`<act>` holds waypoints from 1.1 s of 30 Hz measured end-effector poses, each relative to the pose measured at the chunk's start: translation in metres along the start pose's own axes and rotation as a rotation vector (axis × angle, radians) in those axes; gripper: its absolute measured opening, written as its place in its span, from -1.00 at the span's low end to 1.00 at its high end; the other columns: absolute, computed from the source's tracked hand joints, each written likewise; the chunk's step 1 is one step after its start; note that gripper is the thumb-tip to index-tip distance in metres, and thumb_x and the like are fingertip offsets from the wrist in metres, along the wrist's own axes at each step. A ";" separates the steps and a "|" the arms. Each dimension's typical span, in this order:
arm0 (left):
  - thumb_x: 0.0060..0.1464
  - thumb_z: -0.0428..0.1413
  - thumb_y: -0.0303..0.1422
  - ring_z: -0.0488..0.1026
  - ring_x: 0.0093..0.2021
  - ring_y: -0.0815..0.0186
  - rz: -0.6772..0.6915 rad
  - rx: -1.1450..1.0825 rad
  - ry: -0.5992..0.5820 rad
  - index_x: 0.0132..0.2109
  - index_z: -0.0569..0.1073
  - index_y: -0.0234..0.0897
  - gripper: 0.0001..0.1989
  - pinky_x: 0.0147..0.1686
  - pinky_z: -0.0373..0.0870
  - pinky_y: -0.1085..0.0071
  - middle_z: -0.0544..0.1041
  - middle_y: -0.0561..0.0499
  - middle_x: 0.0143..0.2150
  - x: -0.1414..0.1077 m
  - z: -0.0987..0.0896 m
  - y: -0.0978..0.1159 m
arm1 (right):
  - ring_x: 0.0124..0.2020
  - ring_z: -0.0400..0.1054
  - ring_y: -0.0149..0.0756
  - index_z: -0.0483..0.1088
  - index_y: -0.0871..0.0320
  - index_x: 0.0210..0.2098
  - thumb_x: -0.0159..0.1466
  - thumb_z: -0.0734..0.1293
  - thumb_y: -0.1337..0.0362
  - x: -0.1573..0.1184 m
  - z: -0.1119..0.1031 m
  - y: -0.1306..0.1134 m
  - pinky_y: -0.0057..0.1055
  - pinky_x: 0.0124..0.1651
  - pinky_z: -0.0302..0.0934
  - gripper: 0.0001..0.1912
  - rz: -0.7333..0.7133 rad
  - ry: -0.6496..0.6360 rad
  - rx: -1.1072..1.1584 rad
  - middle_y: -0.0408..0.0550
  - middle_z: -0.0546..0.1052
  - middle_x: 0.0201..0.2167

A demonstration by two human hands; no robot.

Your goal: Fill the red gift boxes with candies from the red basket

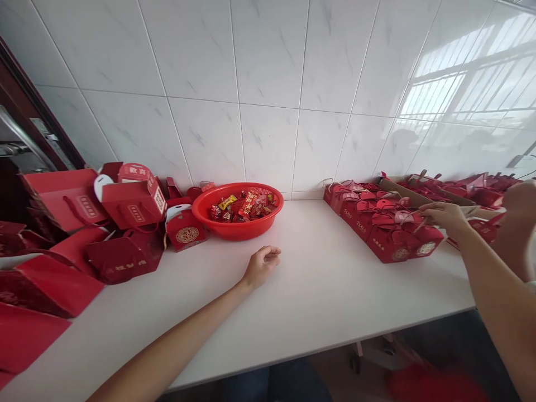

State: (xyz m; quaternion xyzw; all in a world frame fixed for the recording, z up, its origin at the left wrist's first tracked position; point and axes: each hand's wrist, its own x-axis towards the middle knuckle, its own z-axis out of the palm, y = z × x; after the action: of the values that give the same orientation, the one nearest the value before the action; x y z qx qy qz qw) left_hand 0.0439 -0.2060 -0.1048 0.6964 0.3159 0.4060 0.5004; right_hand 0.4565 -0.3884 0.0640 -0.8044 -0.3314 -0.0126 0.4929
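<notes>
My left hand (263,266) rests on the white table, fingers curled in, with nothing showing in it. Just behind it stands a red plastic basket (238,230) of wrapped candies (248,204). Over to the right, my right hand (447,216) pinches the cord handle of a red gift box (425,245) with a round gold emblem. That box stands upright at the near end of a block of similar red boxes (355,215) packed side by side. My fingertips partly hide the cord.
Red paper boxes (125,257), several open, crowd the table's left end. More red boxes (477,192) sit in cardboard trays at the far right, where another person's arm (518,229) reaches in. A tiled wall (268,134) borders the white table (318,312).
</notes>
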 end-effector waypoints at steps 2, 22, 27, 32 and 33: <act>-0.14 0.20 -0.34 0.56 -0.19 0.19 0.004 0.002 0.001 -0.30 0.58 -0.21 -0.82 -0.06 0.52 0.21 0.64 -0.02 -0.20 -0.001 0.001 -0.001 | -0.62 0.28 -0.25 0.35 0.11 -0.70 -0.01 0.36 0.55 0.003 0.001 -0.002 -0.26 -0.44 0.23 -0.74 0.081 -0.001 -0.076 -0.07 0.40 -0.71; 0.07 0.07 -0.43 0.52 -0.07 0.22 0.487 0.639 0.516 -0.24 0.58 -0.26 -0.82 -0.02 0.48 0.27 0.62 -0.04 -0.16 0.029 -0.175 0.129 | -0.29 0.52 -0.16 0.50 0.04 -0.26 0.29 0.23 0.18 -0.107 0.136 -0.098 -0.32 -0.29 0.36 -0.79 -0.907 -0.707 -0.056 0.01 0.62 -0.23; 0.00 0.06 -0.54 0.51 0.03 0.12 0.100 1.116 0.699 -0.09 0.60 -0.30 -0.66 0.11 0.40 0.29 0.60 -0.11 -0.01 0.046 -0.270 0.168 | -0.28 0.49 -0.23 0.48 0.07 -0.23 0.38 0.17 0.19 -0.157 0.168 -0.100 -0.32 -0.24 0.36 -0.75 -0.935 -1.007 0.007 -0.01 0.60 -0.20; -0.07 0.14 -0.56 0.31 0.27 -0.11 -0.250 1.438 0.311 0.24 0.43 -0.25 -0.34 0.23 0.25 0.09 0.49 -0.21 0.18 0.047 -0.286 0.172 | -0.27 0.47 -0.27 0.46 0.09 -0.25 0.35 0.17 0.31 -0.185 0.194 -0.096 -0.31 -0.19 0.35 -0.78 -0.883 -1.162 0.091 -0.01 0.58 -0.21; -0.06 0.15 -0.56 0.27 0.30 -0.16 -0.278 1.474 0.281 0.27 0.40 -0.28 -0.32 0.26 0.18 0.01 0.48 -0.25 0.19 0.046 -0.283 0.173 | -0.27 0.47 -0.26 0.46 0.10 -0.25 0.34 0.17 0.32 -0.188 0.197 -0.095 -0.30 -0.19 0.35 -0.78 -0.871 -1.184 0.100 -0.01 0.58 -0.20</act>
State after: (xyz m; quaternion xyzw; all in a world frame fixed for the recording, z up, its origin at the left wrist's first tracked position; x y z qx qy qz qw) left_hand -0.1785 -0.0944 0.1191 0.7459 0.6508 0.1079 -0.0923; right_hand 0.1978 -0.3004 -0.0279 -0.4487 -0.8316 0.2443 0.2180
